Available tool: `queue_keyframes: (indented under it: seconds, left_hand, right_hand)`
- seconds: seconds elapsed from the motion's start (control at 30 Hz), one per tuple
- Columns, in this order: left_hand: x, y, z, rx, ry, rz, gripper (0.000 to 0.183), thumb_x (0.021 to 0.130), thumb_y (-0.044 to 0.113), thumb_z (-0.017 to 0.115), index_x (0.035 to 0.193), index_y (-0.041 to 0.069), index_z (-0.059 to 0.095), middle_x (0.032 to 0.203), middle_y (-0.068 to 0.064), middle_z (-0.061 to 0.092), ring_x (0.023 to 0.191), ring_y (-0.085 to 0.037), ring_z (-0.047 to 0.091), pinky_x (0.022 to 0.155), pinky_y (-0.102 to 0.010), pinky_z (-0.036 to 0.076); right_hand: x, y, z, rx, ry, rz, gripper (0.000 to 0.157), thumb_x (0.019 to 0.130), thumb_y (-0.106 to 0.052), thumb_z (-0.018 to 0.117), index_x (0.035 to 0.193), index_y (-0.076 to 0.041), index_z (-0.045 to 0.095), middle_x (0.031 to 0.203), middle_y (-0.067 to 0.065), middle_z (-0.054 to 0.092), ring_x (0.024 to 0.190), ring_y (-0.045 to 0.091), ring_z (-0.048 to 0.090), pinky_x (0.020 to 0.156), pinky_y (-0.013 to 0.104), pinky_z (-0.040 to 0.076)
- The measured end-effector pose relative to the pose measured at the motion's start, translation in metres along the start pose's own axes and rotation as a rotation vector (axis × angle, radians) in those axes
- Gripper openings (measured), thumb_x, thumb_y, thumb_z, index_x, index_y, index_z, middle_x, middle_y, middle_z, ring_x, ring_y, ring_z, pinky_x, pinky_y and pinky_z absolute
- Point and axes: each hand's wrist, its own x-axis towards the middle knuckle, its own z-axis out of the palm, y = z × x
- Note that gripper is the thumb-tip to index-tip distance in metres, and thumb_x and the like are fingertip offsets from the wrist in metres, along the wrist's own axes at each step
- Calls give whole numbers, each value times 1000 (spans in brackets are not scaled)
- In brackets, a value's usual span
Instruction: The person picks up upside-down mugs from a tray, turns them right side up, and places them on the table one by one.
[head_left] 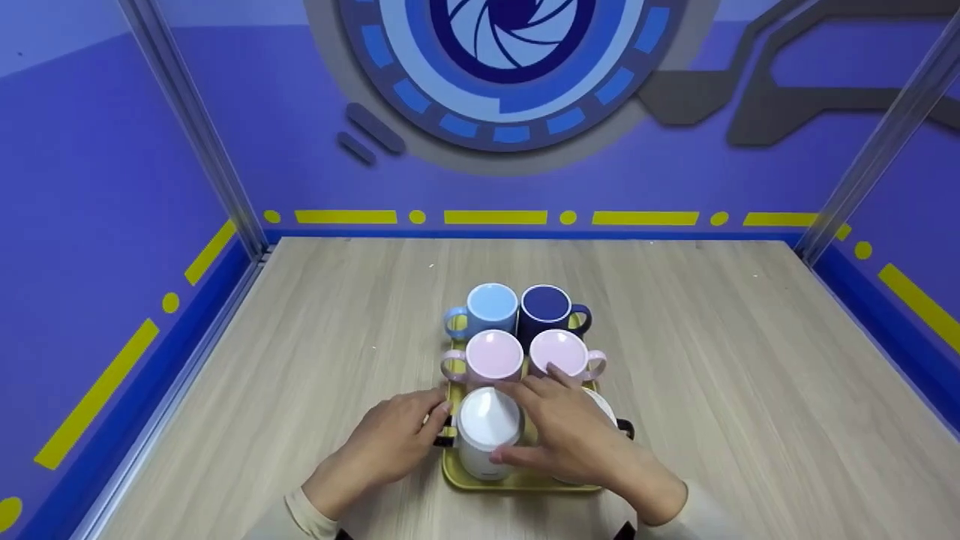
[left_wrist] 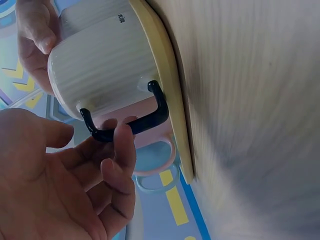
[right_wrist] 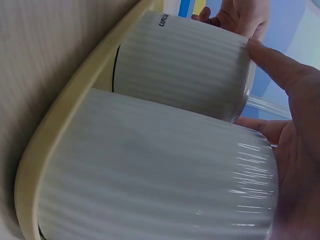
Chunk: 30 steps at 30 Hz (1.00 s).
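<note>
A white ribbed mug (head_left: 487,427) stands at the near left of a yellow tray (head_left: 517,486). My left hand (head_left: 394,431) is at its black handle (left_wrist: 160,107), with curled fingers round the handle and the thumb apart from it. My right hand (head_left: 566,427) reaches over a second white mug (right_wrist: 160,165) at the near right, partly hiding it. The right thumb touches the left white mug's rim and the index finger lies by its far side, spanning the mug. Another right fingertip overlaps the right pink mug (head_left: 559,351).
Behind the white mugs stand a left pink mug (head_left: 493,354), a light blue mug (head_left: 492,303) and a dark blue mug (head_left: 546,304), close together in two columns with handles outward. The tray lies on a wood-grain table (head_left: 750,375) enclosed by blue panels (head_left: 97,225).
</note>
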Motion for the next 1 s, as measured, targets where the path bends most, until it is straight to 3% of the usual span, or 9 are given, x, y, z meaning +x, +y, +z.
queue_keyframes:
  seconds: [0.33, 0.77, 1.0]
  left_hand:
    - [3, 3, 5, 65, -48, 33, 33, 112, 28, 43, 80, 18, 49, 64, 10, 36, 60, -8, 41, 53, -28, 34]
    - [-1, -1, 2, -69, -123, 35, 20, 113, 22, 40, 98, 16, 51, 76, 9, 43, 70, -7, 44, 61, -25, 38]
    - [-4, 5, -7, -106, -91, 67, 18, 113, 22, 41, 104, 13, 54, 80, 10, 47, 76, -7, 47, 67, -24, 41]
  right_hand:
    - [3, -3, 8, 18, 2, 16, 88, 79, -60, 83, 147, -12, 54, 141, 18, 64, 144, 41, 49, 125, 56, 28]
    - [2, -2, 7, 50, 20, 50, 88, 77, -58, 85, 145, -9, 58, 140, 19, 65, 146, 45, 44, 124, 57, 31]
    - [0, 0, -2, 66, 64, 3, 88, 80, -62, 80, 145, -6, 58, 136, 14, 68, 139, 33, 56, 127, 55, 26]
